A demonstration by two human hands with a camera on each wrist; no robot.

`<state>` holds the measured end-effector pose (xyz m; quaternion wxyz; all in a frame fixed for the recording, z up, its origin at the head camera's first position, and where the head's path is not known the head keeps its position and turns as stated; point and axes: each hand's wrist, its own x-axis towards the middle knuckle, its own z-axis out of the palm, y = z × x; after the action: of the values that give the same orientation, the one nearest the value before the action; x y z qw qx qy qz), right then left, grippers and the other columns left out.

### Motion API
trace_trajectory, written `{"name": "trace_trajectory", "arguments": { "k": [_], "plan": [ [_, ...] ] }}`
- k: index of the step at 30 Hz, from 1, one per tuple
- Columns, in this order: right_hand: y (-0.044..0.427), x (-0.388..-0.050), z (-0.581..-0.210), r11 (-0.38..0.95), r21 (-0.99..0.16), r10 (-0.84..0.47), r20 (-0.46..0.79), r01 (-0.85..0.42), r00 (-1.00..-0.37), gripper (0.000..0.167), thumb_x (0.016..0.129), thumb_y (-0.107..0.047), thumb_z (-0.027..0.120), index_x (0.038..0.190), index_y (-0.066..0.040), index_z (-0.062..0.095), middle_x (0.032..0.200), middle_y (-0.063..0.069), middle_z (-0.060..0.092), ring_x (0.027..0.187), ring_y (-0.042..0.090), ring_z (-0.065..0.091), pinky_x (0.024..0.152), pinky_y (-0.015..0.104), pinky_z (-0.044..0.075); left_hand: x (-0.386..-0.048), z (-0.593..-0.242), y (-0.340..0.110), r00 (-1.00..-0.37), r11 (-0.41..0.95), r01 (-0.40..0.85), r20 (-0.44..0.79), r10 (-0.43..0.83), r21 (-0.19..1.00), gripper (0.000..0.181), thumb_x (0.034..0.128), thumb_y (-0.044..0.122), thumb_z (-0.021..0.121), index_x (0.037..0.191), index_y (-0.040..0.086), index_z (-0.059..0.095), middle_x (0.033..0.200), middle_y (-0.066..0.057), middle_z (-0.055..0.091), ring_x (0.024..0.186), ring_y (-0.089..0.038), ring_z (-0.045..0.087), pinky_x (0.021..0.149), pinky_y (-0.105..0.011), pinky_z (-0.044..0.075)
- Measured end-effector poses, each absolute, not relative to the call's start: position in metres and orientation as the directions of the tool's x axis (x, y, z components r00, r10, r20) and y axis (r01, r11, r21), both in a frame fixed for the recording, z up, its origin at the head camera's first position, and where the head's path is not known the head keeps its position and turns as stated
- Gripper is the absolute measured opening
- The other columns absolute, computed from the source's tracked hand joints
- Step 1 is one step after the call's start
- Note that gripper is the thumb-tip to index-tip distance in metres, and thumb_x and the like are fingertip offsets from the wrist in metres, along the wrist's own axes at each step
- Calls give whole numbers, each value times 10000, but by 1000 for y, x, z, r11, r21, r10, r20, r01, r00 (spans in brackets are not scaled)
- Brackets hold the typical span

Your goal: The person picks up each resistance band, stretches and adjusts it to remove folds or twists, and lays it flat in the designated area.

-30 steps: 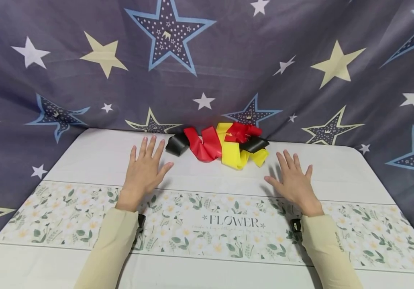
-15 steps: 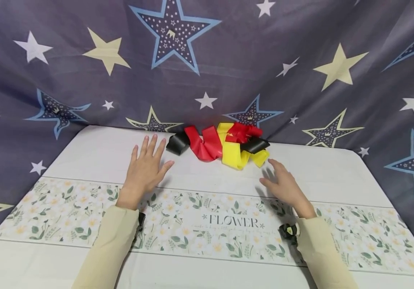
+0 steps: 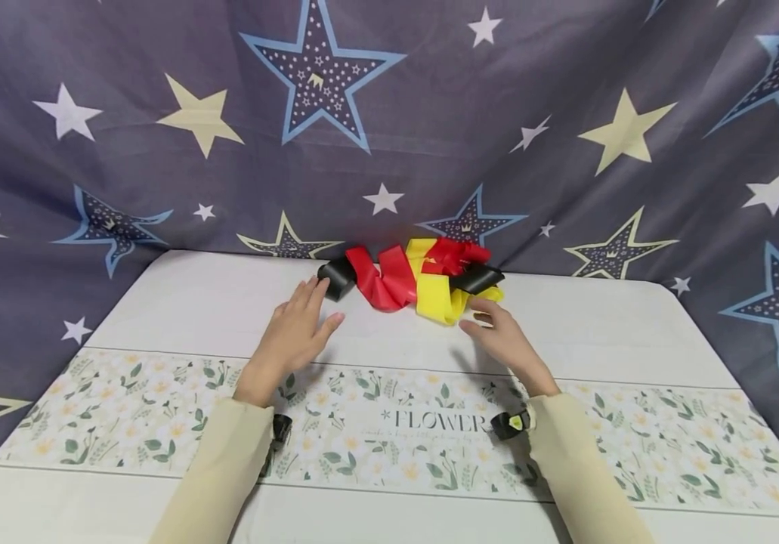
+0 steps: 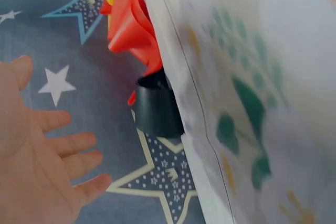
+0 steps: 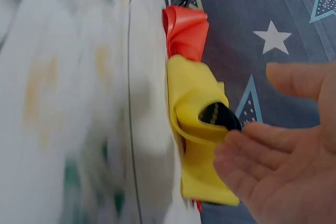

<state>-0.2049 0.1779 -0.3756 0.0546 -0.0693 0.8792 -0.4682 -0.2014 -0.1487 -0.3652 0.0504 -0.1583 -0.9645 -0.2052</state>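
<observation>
A bundle of wide, shiny ribbon in loops lies at the far edge of the table. Its left end is a black loop [image 3: 338,278], followed by a red ribbon [image 3: 386,285]. On the right are a yellow ribbon [image 3: 434,300], more red on top and another black piece [image 3: 479,279]. My left hand [image 3: 294,332] is beside the left black loop, palm down with fingers extended; the left wrist view shows a gap between them. My right hand [image 3: 508,344] has loosely bent fingers at the yellow ribbon [image 5: 197,90]; whether they touch it cannot be told. Neither hand holds anything.
The white table [image 3: 199,302] carries a floral band with the printed word FLOWER [image 3: 440,420]. Behind it hangs a dark star-patterned cloth [image 3: 416,98], close against the ribbons. A black wrist strap [image 3: 510,425] shows at the right sleeve.
Both hands have moved inward to the ribbon bundle, the right one leftward with its fingers now bending, the left one rightward toward the black loop. The ribbons keep their arrangement.
</observation>
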Motion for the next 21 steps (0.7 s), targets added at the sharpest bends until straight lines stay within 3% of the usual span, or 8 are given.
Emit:
{"name": "trace_trajectory", "arguments": {
  "k": [8, 15, 21],
  "plan": [
    [160, -220, -380, 460, -886, -133, -135, 59, -982, 540, 952, -171, 537, 1423, 34, 370, 1426, 247, 418, 1222, 397, 500, 951, 432, 479, -199, -365, -134, -940, 752, 327, 118, 319, 572, 639, 1007, 407, 390, 1497, 29, 231, 1540, -195, 270, 1430, -351, 244, 1123, -570, 240],
    [150, -225, -389, 407, -905, -106, -178, 121, -978, 508, 927, -146, 558, 1366, 69, 417, 1279, 262, 527, 869, 208, 650, 662, 230, 514, -200, -366, -117, -917, 662, 369, 138, 375, 653, 620, 1005, 354, 421, 1483, -3, 252, 1534, -172, 298, 1428, -322, 263, 1159, -488, 231],
    [142, -228, -392, 349, -914, -120, -263, 207, -957, 578, 923, -171, 570, 1416, 29, 346, 1323, 215, 504, 893, 189, 666, 692, 235, 523, -201, -367, -109, -909, 609, 345, 93, 406, 714, 606, 1013, 326, 412, 1482, -17, 240, 1532, -178, 295, 1440, -310, 240, 1171, -477, 205]
  ]
}}
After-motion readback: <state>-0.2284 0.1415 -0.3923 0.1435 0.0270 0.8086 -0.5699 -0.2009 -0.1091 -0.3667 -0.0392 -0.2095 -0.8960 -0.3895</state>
